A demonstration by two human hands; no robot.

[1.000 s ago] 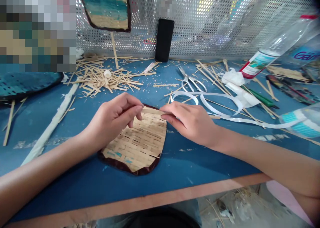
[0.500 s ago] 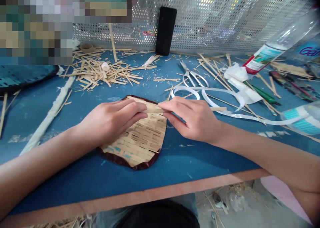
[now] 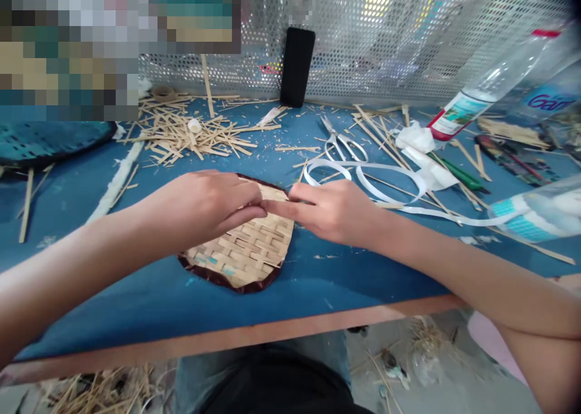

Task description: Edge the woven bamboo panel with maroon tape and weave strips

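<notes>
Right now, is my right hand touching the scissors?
Apart. The head view shows part of the white strap and blue table between the right hand and the scissors.

woven panel: partly hidden by hands | teal panel: cut off, left edge | upper left: pixelated
</notes>
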